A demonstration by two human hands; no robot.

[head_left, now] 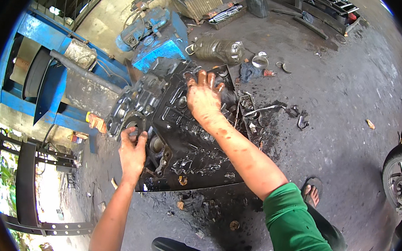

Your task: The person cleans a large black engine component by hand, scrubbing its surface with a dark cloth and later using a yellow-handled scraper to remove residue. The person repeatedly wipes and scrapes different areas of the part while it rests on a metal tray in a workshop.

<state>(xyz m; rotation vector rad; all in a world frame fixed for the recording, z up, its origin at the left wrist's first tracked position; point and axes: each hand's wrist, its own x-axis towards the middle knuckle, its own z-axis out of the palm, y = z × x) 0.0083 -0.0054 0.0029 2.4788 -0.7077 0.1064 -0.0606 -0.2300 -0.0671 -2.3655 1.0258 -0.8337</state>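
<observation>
A dark, oily engine block (149, 93) stands at the far left end of a black metal tray (156, 185). My left hand (131, 155) is at the block's near end, thumb and fingers closed around the edge of a dark ring-shaped part (140, 123). Whether that part is loose or fixed to the block, I cannot tell. Over the tray's far side, my right hand (204, 102) reaches down with its fingers apart, the tips stained with oil and touching black greasy parts. Small oily metal pieces (198, 160) lie across the tray.
Beyond the block stands a blue machine (153, 37), beside a large plastic bottle (218, 50) lying on its side. A blue steel frame (47, 33) rises at left. Metal rings (260, 61) and a dark rag (249, 73) lie on the oily floor. A wheel (399, 176) is at right.
</observation>
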